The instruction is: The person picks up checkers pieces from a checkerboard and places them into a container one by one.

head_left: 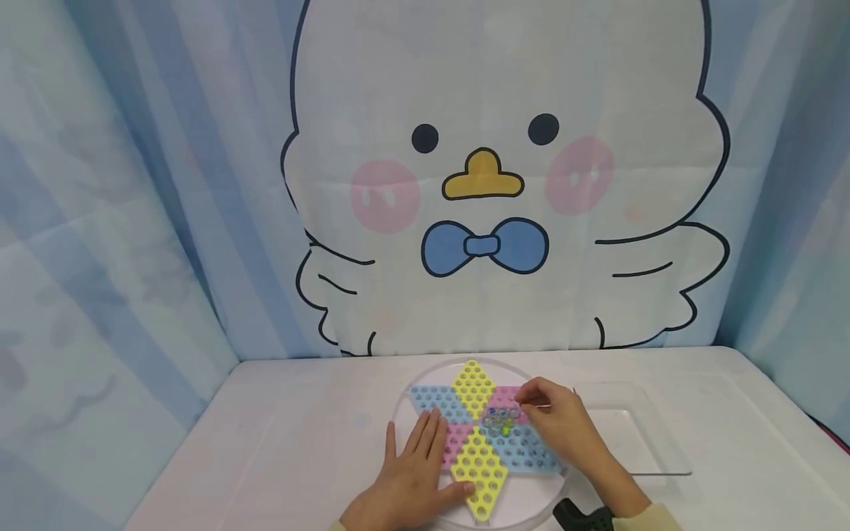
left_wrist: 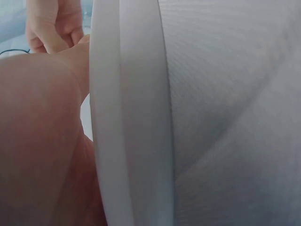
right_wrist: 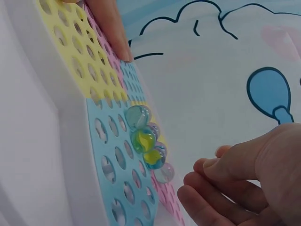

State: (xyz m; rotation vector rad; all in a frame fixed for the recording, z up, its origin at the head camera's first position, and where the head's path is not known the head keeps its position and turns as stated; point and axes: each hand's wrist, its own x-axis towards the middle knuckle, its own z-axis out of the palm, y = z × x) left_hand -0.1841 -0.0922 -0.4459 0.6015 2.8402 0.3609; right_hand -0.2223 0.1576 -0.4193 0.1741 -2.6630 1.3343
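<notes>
Left hand [head_left: 415, 472] lies flat, fingers spread, on the star-shaped marble board [head_left: 479, 435]; right hand [head_left: 558, 422], fingers loosely curled and empty, hovers beside the board's marbles [head_left: 501, 422].

I find no writing, label, brand, number or sign that I can read in any of my three views. The backdrop cloth [head_left: 505, 184] carries only a cartoon bird drawing, with no lettering on it. The star-shaped game board [head_left: 474, 431] shows plain coloured fields full of holes and no print. The marbles [right_wrist: 146, 141] at the board's centre bear no marks. The left wrist view shows only blurred white surfaces and skin, too close to make out any characters.
</notes>
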